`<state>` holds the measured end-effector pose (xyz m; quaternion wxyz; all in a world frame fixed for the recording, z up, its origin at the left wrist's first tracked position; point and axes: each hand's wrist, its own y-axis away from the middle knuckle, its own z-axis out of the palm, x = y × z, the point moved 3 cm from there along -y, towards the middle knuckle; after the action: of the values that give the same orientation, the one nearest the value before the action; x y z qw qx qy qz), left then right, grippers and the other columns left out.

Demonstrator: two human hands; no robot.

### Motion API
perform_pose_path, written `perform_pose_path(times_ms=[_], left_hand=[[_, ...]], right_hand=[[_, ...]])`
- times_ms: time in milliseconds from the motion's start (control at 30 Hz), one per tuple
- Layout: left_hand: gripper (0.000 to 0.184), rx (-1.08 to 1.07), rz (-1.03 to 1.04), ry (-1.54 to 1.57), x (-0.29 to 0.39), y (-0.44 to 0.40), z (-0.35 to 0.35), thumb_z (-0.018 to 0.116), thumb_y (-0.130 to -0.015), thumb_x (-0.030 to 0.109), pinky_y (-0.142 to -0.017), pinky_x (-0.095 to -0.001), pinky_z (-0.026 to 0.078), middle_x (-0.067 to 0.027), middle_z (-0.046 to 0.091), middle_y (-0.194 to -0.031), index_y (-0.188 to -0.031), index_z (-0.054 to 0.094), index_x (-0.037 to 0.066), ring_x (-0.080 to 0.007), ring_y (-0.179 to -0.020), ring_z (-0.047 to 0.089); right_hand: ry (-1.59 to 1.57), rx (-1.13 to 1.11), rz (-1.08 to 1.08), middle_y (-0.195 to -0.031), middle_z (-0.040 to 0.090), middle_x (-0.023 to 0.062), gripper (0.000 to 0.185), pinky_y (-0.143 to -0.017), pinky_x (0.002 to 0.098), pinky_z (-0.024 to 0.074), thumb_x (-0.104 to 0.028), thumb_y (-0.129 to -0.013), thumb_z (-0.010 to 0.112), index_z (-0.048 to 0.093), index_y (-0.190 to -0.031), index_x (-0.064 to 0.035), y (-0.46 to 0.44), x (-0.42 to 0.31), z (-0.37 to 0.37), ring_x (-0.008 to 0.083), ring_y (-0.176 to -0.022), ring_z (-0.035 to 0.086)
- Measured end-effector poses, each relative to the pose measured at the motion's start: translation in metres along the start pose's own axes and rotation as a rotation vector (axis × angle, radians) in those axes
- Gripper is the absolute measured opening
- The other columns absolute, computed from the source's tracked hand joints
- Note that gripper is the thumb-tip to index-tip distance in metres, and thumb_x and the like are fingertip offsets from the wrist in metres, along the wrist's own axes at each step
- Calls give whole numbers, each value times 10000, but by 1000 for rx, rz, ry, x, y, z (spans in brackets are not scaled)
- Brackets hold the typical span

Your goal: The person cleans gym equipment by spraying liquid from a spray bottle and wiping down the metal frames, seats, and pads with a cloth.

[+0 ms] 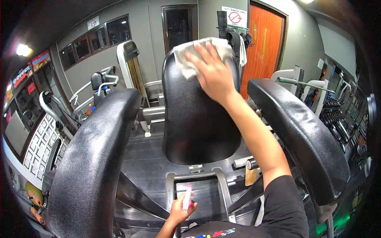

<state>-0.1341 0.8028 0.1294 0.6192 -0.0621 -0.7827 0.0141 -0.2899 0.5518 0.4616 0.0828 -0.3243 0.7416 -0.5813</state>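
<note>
My right hand [216, 75] presses a light grey cloth [184, 59] flat against the top of the black padded backrest [198, 123], with its fingers spread over the fabric. The cloth's upper edge reaches past the top of the pad. Low in front of my body, my left hand [180, 211] is closed around a slim pink-and-white object [187, 200], held upright. Its pink tip sticks out above my fingers; the rest is partly hidden, and its exact kind cannot be made out.
Black arm pads flank the backrest on the left [95, 158] and right [301, 127]. A grey metal frame [194, 175] runs below it. Other gym machines [127, 59] stand behind, and a dumbbell rack [337, 115] is at the right. An orange door [262, 47] is at the back.
</note>
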Motion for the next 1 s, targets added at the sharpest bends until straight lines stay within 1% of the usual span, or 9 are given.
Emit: perform_pose_path(times_ms=[133,200,233,400,533,633,700,800,1000], left_hand=[[403,0,76,-35,6,-1,4,770,-804,192,-653,-293,522,-38,663,-741,-1147,599,66,-129,-669,642],[403,2,42,32,2,5,6,772,-803,193,-653,-294,522,-42,668,-747,-1144,598,69,-136,-669,647],[396,17,58,12,0,7,6,772,-798,178,-648,-291,519,-37,665,-738,-1137,598,69,-136,-663,645],[387,60,30,-32,-6,19,3,772,-794,152,-641,-284,511,-30,648,-713,-1129,600,64,-122,-644,622],[391,71,-19,-46,-4,22,-6,771,-790,141,-640,-274,503,-20,643,-708,-1132,599,62,-100,-645,600],[393,94,0,15,2,15,-11,761,-792,144,-650,-268,497,-10,645,-720,-1140,598,59,-81,-661,590],[372,110,144,4,15,6,-17,742,-802,141,-665,-269,501,-16,660,-746,-1129,590,49,-85,-679,606],[368,128,207,35,30,1,-20,734,-804,142,-674,-270,507,-31,672,-758,-1120,579,34,-98,-702,628],[387,138,226,97,41,-4,-28,727,-804,128,-675,-275,514,-53,681,-751,-1137,564,19,-114,-696,645]], right_hand=[[-39,-2,120,-1341,566,56,322,-949,472,461,-237,-875,583,616,-1194,-207,-62,13,21,267,-1253,507],[70,-249,218,-1286,594,32,294,-919,482,470,-211,-868,581,622,-1157,-172,-68,3,23,253,-1207,537],[77,36,22,-1261,593,32,290,-879,498,480,-196,-864,576,610,-1149,-155,-55,-7,17,257,-1194,542],[-12,-134,-259,-1381,524,-18,394,-1091,546,338,-188,-854,579,582,-1246,-224,32,-50,8,257,-1383,383],[-31,-98,-291,-1391,531,5,345,-1096,519,339,-184,-864,569,630,-1201,-228,21,-41,10,257,-1341,450],[22,71,-199,-1312,593,61,254,-959,465,473,-147,-866,559,661,-1098,-159,-33,-13,16,246,-1199,573],[21,56,-11,-1071,680,75,191,-812,402,542,-172,-876,551,649,-1028,-113,-64,1,22,252,-989,659],[126,-133,-11,-1026,683,58,216,-818,390,543,-205,-867,571,642,-1052,-120,-73,-2,28,243,-974,657],[-131,-63,-214,-1022,671,98,231,-841,443,541,-178,-853,570,601,-1079,-141,-70,18,13,292,-995,655]])
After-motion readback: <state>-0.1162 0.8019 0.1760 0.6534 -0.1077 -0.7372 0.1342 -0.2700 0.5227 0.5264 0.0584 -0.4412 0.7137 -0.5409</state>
